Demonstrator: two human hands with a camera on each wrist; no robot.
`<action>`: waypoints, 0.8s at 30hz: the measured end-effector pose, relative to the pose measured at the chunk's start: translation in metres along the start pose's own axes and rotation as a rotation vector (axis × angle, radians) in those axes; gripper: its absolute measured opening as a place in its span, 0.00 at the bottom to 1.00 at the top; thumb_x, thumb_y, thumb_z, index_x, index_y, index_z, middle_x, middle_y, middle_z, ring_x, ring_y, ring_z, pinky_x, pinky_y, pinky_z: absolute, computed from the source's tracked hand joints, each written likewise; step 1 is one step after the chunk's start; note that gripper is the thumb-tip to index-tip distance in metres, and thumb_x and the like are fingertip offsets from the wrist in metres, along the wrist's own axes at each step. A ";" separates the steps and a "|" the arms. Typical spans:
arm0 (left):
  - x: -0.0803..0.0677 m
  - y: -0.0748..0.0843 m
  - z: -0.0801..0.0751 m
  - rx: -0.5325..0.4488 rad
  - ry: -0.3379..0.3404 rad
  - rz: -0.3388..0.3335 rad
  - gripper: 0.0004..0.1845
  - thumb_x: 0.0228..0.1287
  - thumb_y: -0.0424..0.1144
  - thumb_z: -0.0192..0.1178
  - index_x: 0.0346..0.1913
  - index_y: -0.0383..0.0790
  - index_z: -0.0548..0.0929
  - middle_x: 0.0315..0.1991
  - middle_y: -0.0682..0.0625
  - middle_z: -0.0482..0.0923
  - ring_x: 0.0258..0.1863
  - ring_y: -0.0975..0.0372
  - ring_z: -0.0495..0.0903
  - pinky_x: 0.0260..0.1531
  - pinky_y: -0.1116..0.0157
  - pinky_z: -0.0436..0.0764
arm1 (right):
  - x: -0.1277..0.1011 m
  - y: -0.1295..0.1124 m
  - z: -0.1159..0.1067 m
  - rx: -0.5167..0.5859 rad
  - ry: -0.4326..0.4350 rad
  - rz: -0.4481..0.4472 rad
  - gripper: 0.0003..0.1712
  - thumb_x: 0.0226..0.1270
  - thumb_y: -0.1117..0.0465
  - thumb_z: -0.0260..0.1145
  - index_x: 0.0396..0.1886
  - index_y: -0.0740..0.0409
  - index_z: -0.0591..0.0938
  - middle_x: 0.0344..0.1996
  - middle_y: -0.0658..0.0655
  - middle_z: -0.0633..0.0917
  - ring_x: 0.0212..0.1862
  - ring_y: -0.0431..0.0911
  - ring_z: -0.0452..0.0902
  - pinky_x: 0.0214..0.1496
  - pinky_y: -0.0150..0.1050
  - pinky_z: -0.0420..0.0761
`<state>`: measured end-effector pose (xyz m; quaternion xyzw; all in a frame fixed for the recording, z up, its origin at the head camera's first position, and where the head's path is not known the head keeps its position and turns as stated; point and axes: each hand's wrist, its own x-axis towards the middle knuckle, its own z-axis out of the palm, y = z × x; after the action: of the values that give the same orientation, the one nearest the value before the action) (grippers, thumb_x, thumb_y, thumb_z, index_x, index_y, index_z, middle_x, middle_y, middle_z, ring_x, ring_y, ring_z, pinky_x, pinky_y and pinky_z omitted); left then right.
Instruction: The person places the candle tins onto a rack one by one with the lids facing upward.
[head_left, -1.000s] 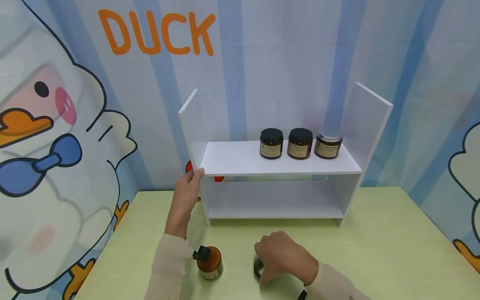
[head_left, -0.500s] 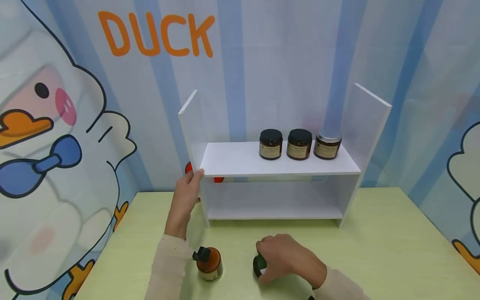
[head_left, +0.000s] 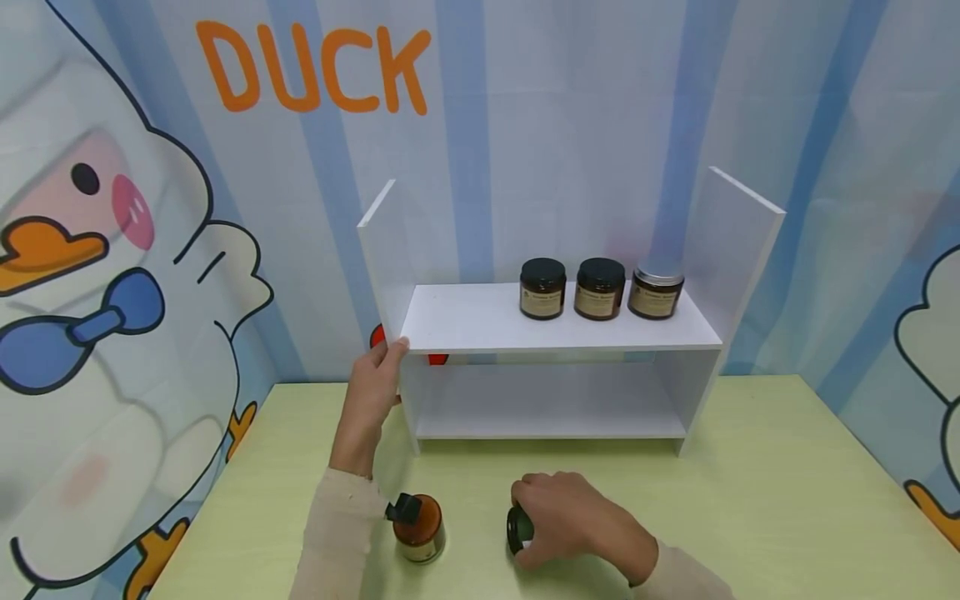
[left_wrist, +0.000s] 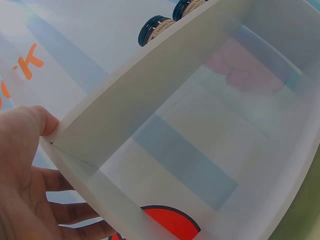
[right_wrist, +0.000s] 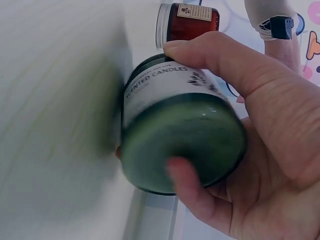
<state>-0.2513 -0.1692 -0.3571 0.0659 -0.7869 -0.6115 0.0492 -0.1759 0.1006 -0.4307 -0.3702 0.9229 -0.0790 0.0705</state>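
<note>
My right hand (head_left: 558,512) grips a dark green candle jar (head_left: 518,530) low over the green table, near the front edge. In the right wrist view the green jar (right_wrist: 175,130) lies on its side in my right hand (right_wrist: 270,125), thumb under it and fingers over its white label. My left hand (head_left: 390,354) holds the left front corner of the white shelf unit (head_left: 480,321), thumb on the front edge. The left wrist view shows my left hand (left_wrist: 25,165) with fingers behind the shelf's side panel (left_wrist: 150,90).
An amber jar (head_left: 418,525) with a black lid stands on the table (head_left: 750,483) between my arms, also seen as the amber jar (right_wrist: 187,20). Three dark jars (head_left: 600,288) line the upper shelf at the right. The lower shelf holds nothing. A duck-print backdrop stands behind.
My right hand has shifted slightly nearer and right, turning the green jar so more of its dark lid shows. The left hand has not moved.
</note>
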 end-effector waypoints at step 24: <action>0.001 0.001 -0.001 -0.003 -0.003 -0.007 0.41 0.74 0.64 0.48 0.78 0.40 0.62 0.77 0.44 0.61 0.72 0.48 0.64 0.61 0.43 0.75 | 0.000 0.004 0.005 0.230 -0.011 -0.010 0.28 0.56 0.44 0.72 0.54 0.52 0.81 0.50 0.47 0.77 0.28 0.35 0.68 0.31 0.35 0.71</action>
<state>-0.2523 -0.1697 -0.3563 0.0676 -0.7859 -0.6129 0.0461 -0.1771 0.1030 -0.4368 -0.3645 0.9056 -0.1826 0.1171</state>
